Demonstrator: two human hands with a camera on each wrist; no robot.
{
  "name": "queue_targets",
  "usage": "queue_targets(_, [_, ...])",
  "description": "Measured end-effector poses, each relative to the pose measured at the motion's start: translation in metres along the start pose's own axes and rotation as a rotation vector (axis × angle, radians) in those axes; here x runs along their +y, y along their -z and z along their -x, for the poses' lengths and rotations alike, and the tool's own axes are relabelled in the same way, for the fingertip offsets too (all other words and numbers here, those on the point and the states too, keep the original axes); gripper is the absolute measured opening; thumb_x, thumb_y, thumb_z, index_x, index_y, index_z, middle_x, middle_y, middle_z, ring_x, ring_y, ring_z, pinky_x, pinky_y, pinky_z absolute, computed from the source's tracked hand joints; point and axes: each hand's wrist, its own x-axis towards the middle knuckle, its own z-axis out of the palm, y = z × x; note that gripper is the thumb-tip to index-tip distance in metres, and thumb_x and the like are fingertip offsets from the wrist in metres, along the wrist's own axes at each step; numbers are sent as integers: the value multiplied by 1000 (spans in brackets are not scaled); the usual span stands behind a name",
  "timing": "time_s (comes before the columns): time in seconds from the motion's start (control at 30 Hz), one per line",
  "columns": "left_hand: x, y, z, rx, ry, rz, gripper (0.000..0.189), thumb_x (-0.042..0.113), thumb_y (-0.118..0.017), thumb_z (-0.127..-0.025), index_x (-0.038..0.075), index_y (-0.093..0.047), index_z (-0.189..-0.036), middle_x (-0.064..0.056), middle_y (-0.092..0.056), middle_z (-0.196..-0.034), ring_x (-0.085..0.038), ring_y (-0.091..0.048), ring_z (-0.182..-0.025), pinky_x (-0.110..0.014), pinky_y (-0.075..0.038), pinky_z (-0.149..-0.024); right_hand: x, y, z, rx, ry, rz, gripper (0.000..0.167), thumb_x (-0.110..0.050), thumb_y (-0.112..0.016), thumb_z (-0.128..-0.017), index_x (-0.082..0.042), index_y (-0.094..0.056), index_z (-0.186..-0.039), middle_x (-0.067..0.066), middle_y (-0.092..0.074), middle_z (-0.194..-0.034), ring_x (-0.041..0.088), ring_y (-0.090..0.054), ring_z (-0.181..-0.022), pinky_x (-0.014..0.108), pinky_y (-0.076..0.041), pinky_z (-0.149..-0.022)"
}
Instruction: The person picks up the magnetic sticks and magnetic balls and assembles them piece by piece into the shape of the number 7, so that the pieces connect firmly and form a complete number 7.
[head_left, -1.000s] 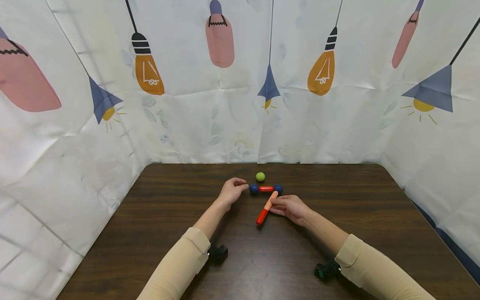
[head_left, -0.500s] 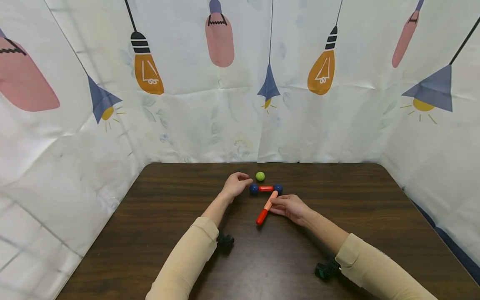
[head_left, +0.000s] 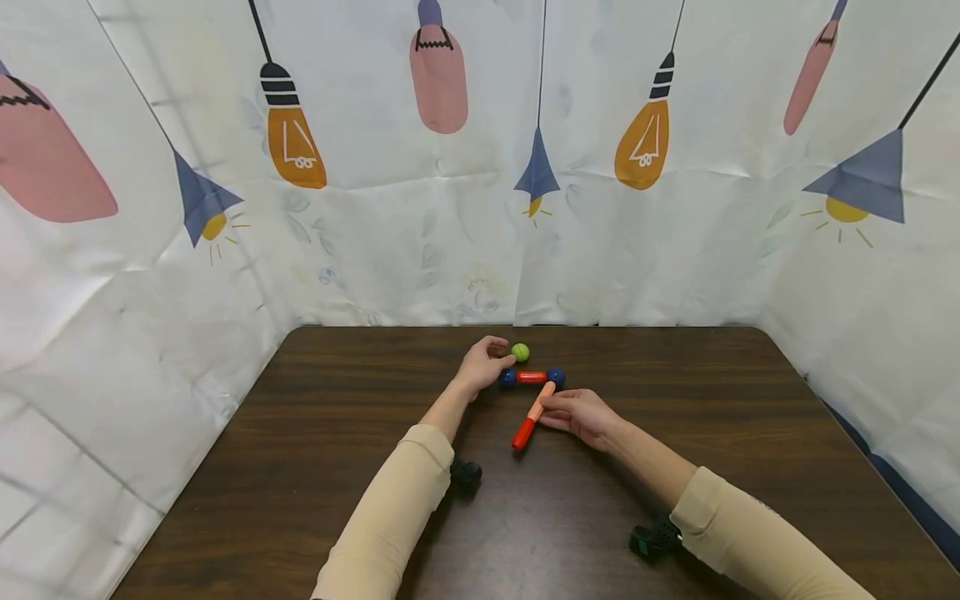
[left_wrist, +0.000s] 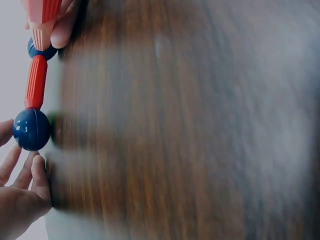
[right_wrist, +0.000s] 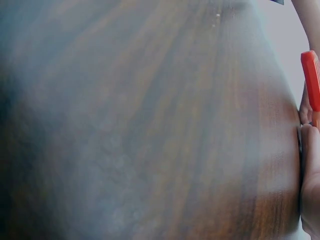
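Observation:
In the head view, a toy building piece lies across the table: a red rod (head_left: 532, 377) with a blue ball (head_left: 556, 377) at its right end and another blue ball (head_left: 507, 377) at its left. My right hand (head_left: 581, 417) pinches a rod (head_left: 524, 434), half salmon, half red, whose salmon tip meets the right blue ball. My left hand (head_left: 482, 365) reaches over the left blue ball, fingers loosely bent and parted, fingertips right at a small green ball (head_left: 521, 352). The left wrist view shows its fingers (left_wrist: 40, 180) spread around the near blue ball (left_wrist: 32, 130).
The dark wooden table (head_left: 300, 467) ends at the back against a white curtain (head_left: 420, 250) printed with lamps. Dark wrist cameras hang under both cuffs, the left camera (head_left: 467, 475) and the right camera (head_left: 654, 540) close over the tabletop.
My left hand has moved forward and to the right, from left of the blue ball to the green ball's edge. The right hand and its rod have stayed in place.

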Motion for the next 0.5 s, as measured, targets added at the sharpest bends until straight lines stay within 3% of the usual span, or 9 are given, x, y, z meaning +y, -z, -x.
queue_targets(0.5, [6, -9, -9, 32, 10, -52, 43, 21, -77, -94, 6, -63, -133, -15, -64, -129, -34, -57, -122, -46, -46, -102, 3, 2, -2, -21, 18, 1, 36, -1, -53, -107, 23, -50, -133, 18, -68, -110, 19, -72, -99, 35, -54, -92])
